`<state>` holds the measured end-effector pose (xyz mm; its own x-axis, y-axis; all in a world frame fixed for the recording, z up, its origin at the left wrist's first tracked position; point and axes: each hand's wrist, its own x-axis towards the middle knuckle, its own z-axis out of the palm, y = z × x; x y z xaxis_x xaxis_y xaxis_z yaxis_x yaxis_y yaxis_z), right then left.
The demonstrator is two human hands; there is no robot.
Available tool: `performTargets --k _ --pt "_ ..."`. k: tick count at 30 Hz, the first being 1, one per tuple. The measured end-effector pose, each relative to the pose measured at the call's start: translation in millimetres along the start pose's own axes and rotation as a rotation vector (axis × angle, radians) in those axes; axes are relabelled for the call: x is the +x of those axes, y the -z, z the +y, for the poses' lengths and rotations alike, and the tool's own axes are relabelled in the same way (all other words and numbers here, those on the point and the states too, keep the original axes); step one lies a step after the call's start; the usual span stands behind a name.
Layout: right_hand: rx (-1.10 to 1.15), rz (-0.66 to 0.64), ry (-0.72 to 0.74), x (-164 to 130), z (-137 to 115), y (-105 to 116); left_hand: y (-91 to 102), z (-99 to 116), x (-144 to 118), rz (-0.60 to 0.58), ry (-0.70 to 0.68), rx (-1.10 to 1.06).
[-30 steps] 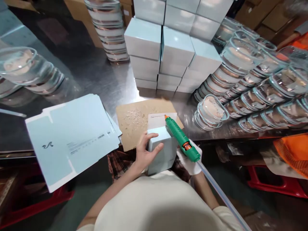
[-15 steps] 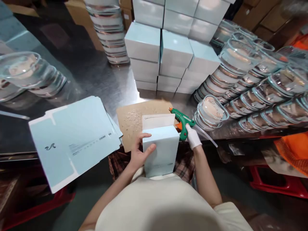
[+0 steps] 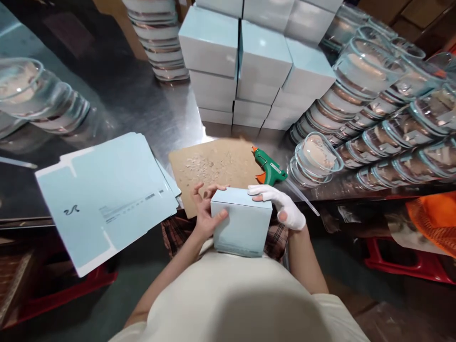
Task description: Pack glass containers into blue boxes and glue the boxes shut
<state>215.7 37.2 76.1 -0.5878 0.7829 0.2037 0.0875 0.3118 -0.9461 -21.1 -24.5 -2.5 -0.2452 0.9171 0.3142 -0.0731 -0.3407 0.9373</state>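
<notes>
A light blue box point(image 3: 242, 230) stands against my body with its top flap folded down. My left hand point(image 3: 208, 213) grips its left side, the thumb on the near face and the fingers curled behind. On the top right edge rests my right hand point(image 3: 283, 206), in a white glove with bare fingertips; its fingers stretch over the top and hold nothing. The green glue gun point(image 3: 270, 167) lies on the table beyond that hand, its orange nozzle pointing away to the left. Under the gun's tip and behind the box is a brown cardboard sheet point(image 3: 221, 164) spotted with dried glue.
Flat blue box blanks point(image 3: 110, 199) overhang the table edge at left. Stacked finished boxes point(image 3: 263, 61) rise at the back. Clear round containers point(image 3: 315, 159) stand in piles on the right, with another pile point(image 3: 160, 42) at back left. A red stool point(image 3: 406, 263) is at lower right.
My right hand has let go of the glue gun, now lying on the table, and moved onto the box. The raised white flap with its glue line is folded down.
</notes>
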Motion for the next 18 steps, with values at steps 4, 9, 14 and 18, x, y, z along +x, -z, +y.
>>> performTargets --k 4,9,14,18 --pt "-0.293 -0.153 0.176 -1.0 -18.0 6.5 10.2 0.3 3.4 -0.106 -0.035 -0.001" --pt "-0.29 -0.178 0.171 8.2 -15.1 -0.9 10.1 5.5 0.0 -0.131 -0.027 -0.039" --pt "-0.158 0.22 -0.029 -21.0 6.6 -1.7 26.4 23.3 8.1 0.044 -0.134 0.1" --pt "0.049 0.252 -0.325 -56.7 16.0 -20.6 39.2 31.5 14.6 0.502 -0.224 0.209"
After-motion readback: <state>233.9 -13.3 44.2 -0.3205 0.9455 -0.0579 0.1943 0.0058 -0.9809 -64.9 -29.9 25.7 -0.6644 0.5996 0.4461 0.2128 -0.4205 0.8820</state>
